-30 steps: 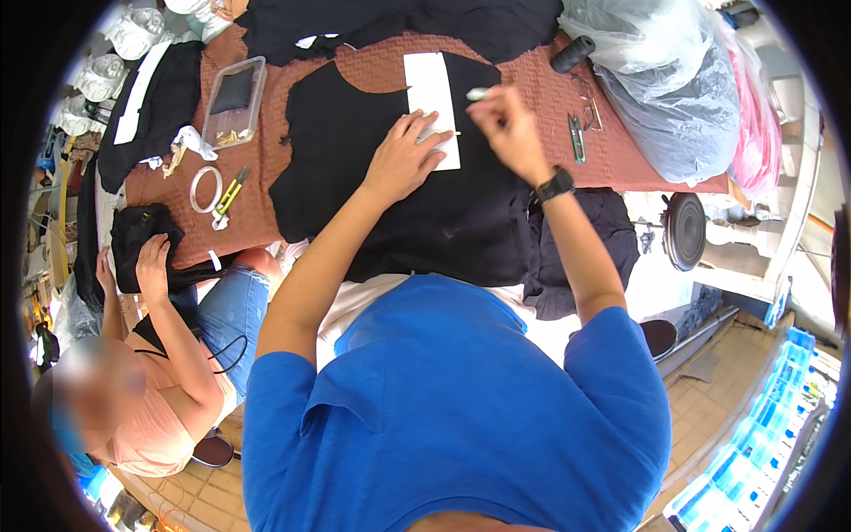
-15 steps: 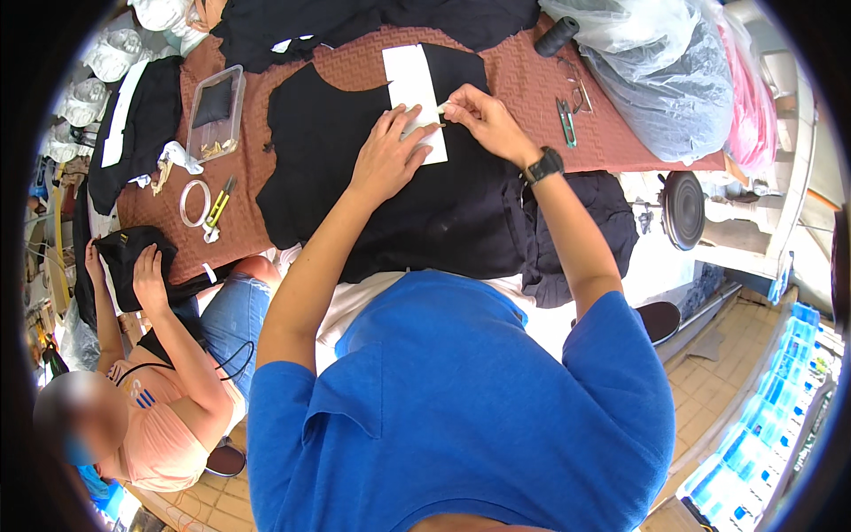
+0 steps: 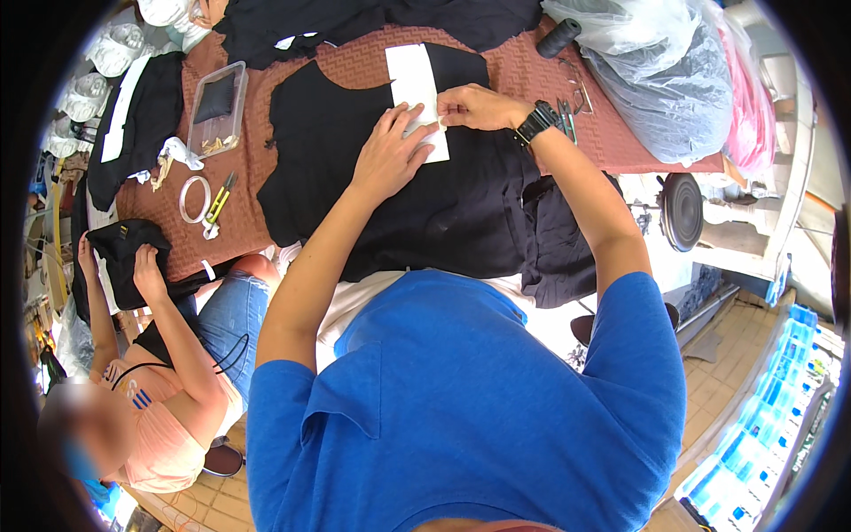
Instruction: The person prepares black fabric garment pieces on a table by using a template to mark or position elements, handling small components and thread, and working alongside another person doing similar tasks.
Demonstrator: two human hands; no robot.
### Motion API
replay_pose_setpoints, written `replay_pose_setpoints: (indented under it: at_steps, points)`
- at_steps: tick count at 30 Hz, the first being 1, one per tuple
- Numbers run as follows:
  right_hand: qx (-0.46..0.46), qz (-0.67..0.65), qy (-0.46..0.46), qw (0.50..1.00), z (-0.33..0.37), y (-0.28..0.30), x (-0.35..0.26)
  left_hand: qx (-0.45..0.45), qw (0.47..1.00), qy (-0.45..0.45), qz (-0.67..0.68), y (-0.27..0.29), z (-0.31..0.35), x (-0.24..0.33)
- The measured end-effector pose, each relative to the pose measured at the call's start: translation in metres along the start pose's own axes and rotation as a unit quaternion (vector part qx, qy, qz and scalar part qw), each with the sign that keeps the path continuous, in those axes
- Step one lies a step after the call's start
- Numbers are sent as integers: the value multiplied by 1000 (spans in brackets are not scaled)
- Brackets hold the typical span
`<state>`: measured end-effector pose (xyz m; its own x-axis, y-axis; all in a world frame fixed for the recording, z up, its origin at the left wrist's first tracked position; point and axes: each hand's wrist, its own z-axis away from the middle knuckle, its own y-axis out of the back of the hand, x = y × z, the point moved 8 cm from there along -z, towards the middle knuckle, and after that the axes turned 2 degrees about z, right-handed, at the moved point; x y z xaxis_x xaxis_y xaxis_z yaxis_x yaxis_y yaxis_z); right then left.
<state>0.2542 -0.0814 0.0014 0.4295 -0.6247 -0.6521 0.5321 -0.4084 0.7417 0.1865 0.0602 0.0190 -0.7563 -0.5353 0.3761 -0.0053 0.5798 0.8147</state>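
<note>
A piece of black fabric (image 3: 328,168), cut to a garment shape, lies spread on the table in front of me. On it rests a long white card strip (image 3: 409,75), slightly tilted. My left hand (image 3: 392,146) lies flat across the lower part of the strip, fingers stretched out, pressing it to the fabric. At the strip's right edge my right hand (image 3: 474,108) is closed in a pinch, its fingertips touching the edge. A small pale piece is in that pinch, mostly hidden by the fingers. A black watch is on my right wrist.
Thread snips (image 3: 567,120) and a black thread cone (image 3: 558,38) lie right, beside plastic-wrapped bundles (image 3: 656,80). Left are a clear plastic box (image 3: 216,111), yellow snips (image 3: 219,199) and a clear ring (image 3: 194,200). A seated co-worker (image 3: 168,372) handles black cloth at the left.
My right hand has turned and shifted slightly left along the strip's edge, its elbow swinging outward. My left hand stays put. The co-worker's hands have moved a little on the black cloth.
</note>
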Motion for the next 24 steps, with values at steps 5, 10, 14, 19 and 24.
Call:
replay_pose_setpoints:
  at_steps: [5, 10, 14, 19, 24]
  points:
    - [-5, -12, -20, 1000, -1, -2, 4, 0, 1000, -3, -6, 0, 1, 0]
    - [-6, 5, -12, 1000, -2, -2, 0, -2, 1000, 0, -3, -2, 1, -1]
    - [-3, 19, -5, 1000, -3, -3, 2, -6, 1000, 2, -3, -2, 1, -2]
    - [2, 44, 13, 999, -4, -3, 1, -7, 1000, 9, 0, -1, 0, -1]
    - [-19, 57, -11, 998, -6, -1, -4, -13, 1000, 13, -1, -1, 0, -1]
